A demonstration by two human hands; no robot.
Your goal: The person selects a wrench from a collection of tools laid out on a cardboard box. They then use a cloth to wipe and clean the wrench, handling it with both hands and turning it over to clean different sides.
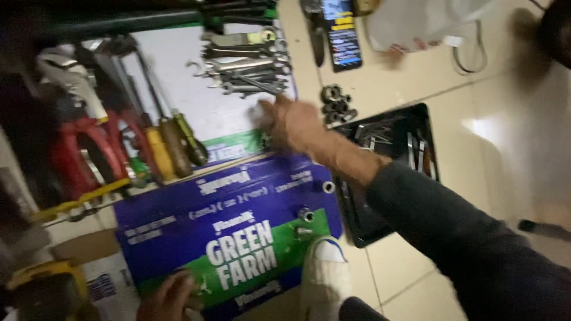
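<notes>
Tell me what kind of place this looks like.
Probably a home or small workshop floor set up for repairs: a pile of grey metal wrenches, wooden-handled screwdrivers on flattened blue and green cardboard, and a black tray on pale floor tiles.

Your right arm reaches out; your left hand sits low.

Your right hand (292,123), blurred, stretches forward from a dark sleeve, fingers loosely spread, grip not closed. Your left hand (169,297) lies near the bottom edge, fingers curled, grip unclear.

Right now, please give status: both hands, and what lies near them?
Right hand open, reaching over flattened cardboard toward the wrench pile. Left hand rests on the cardboard's near edge, holding nothing. Loose nuts and black tray beside right hand.
</notes>
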